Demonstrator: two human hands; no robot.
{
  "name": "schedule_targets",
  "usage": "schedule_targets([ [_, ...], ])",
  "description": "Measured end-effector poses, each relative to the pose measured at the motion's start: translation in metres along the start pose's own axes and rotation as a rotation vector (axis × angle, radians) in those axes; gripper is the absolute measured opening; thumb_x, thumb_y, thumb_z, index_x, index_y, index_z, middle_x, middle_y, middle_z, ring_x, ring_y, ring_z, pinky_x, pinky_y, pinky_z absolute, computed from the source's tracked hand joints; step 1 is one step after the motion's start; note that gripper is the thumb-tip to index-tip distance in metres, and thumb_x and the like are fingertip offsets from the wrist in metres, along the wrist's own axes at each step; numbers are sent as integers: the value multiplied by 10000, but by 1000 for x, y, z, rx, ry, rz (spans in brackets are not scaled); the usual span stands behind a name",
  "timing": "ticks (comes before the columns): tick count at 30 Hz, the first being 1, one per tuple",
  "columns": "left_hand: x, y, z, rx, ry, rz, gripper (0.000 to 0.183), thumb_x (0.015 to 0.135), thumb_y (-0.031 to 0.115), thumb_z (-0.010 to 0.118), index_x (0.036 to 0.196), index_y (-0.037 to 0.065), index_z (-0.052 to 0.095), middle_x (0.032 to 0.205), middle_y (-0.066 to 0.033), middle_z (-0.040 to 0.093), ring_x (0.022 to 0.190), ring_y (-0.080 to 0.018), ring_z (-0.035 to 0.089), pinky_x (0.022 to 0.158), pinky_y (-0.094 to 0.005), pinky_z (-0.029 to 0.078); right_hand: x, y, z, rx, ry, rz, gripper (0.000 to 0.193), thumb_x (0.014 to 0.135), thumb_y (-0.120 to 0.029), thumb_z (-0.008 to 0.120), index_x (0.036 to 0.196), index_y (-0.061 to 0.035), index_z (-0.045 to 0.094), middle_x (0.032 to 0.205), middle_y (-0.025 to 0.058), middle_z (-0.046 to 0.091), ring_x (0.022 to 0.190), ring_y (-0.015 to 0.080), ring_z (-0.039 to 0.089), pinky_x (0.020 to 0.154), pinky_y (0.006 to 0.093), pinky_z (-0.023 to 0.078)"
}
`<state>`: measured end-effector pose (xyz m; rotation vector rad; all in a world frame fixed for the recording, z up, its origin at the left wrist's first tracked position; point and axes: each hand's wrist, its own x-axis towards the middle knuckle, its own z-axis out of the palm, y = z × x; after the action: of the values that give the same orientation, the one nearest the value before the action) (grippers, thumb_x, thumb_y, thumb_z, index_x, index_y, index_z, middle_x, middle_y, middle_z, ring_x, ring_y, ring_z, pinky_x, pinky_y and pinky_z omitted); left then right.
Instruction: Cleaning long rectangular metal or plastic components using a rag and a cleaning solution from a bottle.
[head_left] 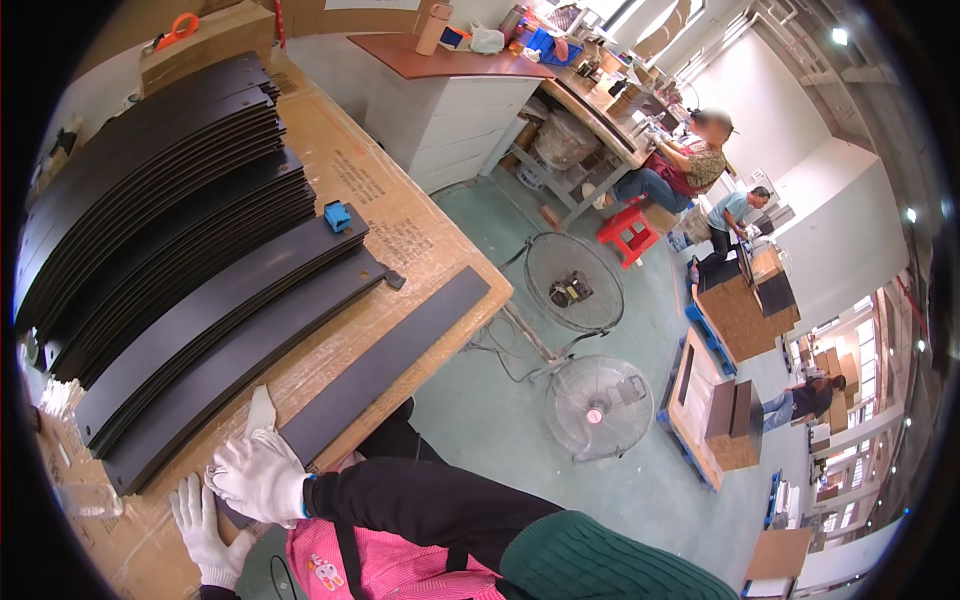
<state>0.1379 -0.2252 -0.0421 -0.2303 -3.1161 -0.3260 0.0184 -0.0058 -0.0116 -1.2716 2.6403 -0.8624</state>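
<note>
A long dark grey panel (pixel 385 365) lies along the near edge of a cardboard-covered table (pixel 400 235). My right hand (pixel 258 475), in a white glove, is closed over the panel's near end. From under its fingers sticks a whitish cloth-like piece (pixel 263 408). My left hand (pixel 205 535), also gloved, rests beside it at the panel's near end, with fingers stretched and thumb apart. Left of the panel lie several stacks of similar dark panels (pixel 180 215). A small blue block (pixel 338 216) sits on one stack, and a small dark piece (pixel 394 280) lies by another.
An orange tool handle (pixel 178 30) shows on a cardboard box (pixel 205 60) at the table's back. Two floor fans (pixel 600 410) stand to the right, near a red stool (pixel 628 235). A white cabinet (pixel 450 125) is behind. Other people work farther off.
</note>
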Motion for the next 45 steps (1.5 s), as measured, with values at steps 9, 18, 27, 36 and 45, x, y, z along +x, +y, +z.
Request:
schedule_targets([
  [9,3,4,1,-58,44,-18,937,715,354,740,1544,21,458,1647,-220,394,1550,-459,292,1299,-581,170,-6,1,26,-149,245,-282,337,809,-311,695,1039,-66,718,1046,81,653,979,265,615,816,470,468],
  [18,4,0,2,-27,19,-35,964,717,546,791,1453,-14,522,1617,-235,431,1529,-463,330,1283,-588,199,-6,6,26,-92,172,-534,203,788,-343,715,903,-184,768,976,27,670,989,246,640,810,464,489],
  [27,4,0,4,-38,59,-35,1001,683,538,829,1465,1,509,1579,-235,467,1506,-446,376,1272,-611,204,-1,-7,18,32,88,-280,239,773,-400,721,892,-199,773,1066,46,678,1046,281,624,818,496,471],
  [36,2,-1,9,-31,74,-34,969,669,502,846,1442,9,533,1576,-223,474,1511,-432,371,1279,-590,211,2,-4,-6,-7,-158,-441,187,791,-346,715,887,-187,735,1041,70,644,982,289,625,788,495,472],
  [45,6,2,3,-95,128,-59,1005,664,464,851,1475,-2,481,1585,-224,461,1502,-434,382,1280,-577,220,9,-20,36,-32,108,-127,223,795,-316,705,895,-119,733,1069,107,657,1011,313,624,829,498,461],
])
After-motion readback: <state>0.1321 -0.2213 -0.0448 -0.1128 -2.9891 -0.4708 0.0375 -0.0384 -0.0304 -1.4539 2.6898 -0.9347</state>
